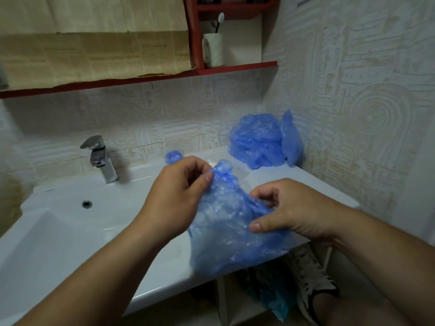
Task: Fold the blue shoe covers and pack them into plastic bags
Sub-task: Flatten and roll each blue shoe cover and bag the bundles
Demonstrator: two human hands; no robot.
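A crinkled blue shoe cover (230, 234) lies spread over the front right part of the white sink counter (164, 267). My left hand (175, 196) pinches its bunched far end between thumb and fingers. My right hand (284, 208) pinches its right edge, with the thumb pressed on the film. A pile of blue shoe covers (261, 142) sits at the back right corner against the wall. A small clear bag with a folded blue cover (173, 156) lies behind my left hand. A clear plastic bag (240, 171) lies flat just behind the held cover.
A chrome faucet (100, 158) stands at the back of the basin (42, 236) on the left. A red shelf (235, 67) holds a white cup (213, 50) with toothbrushes. A shoe (310, 276) and more blue plastic (273, 297) lie on the floor below.
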